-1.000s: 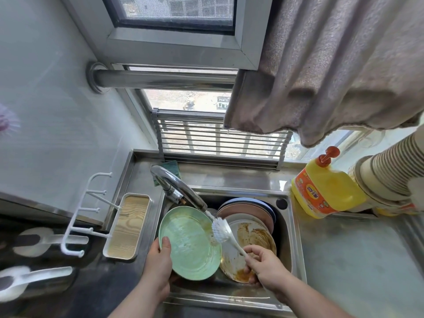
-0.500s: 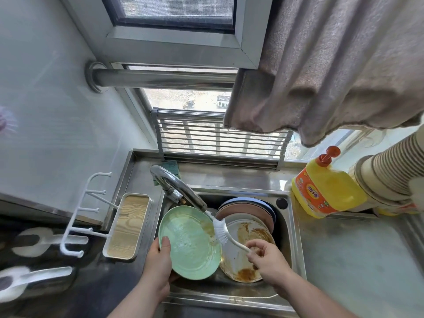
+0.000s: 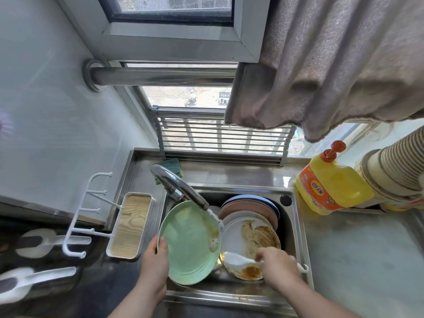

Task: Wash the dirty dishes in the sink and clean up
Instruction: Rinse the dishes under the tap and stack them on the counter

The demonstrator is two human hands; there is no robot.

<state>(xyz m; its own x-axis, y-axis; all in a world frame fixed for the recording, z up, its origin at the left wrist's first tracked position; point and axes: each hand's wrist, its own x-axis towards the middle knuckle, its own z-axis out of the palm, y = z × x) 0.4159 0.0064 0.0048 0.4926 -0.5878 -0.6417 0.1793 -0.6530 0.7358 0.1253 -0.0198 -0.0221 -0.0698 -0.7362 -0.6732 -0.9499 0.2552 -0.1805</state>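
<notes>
My left hand (image 3: 154,262) grips the lower left rim of a green plate (image 3: 189,242), held tilted over the steel sink (image 3: 298,235) under the tap (image 3: 177,187). Brown residue marks the plate's right edge. My right hand (image 3: 276,267) holds a white dish brush (image 3: 236,260) by its handle, the bristle head low beside the green plate's lower right rim. A white plate (image 3: 238,237) smeared with brown sauce lies in the sink beneath the brush. Behind it are stacked a pink plate (image 3: 252,208) and a blue one (image 3: 247,198).
A yellow detergent bottle (image 3: 332,182) and a stack of paper cups (image 3: 394,166) stand on the right counter (image 3: 367,260). A wood-lined tray (image 3: 129,226) with a white hook rack (image 3: 85,216) sits left of the sink. A green sponge (image 3: 171,165) lies behind the tap. A towel (image 3: 332,65) hangs overhead.
The brush has swept from the upper right of the green plate down to its lower right edge, my right hand following. The left hand and plate have stayed put.
</notes>
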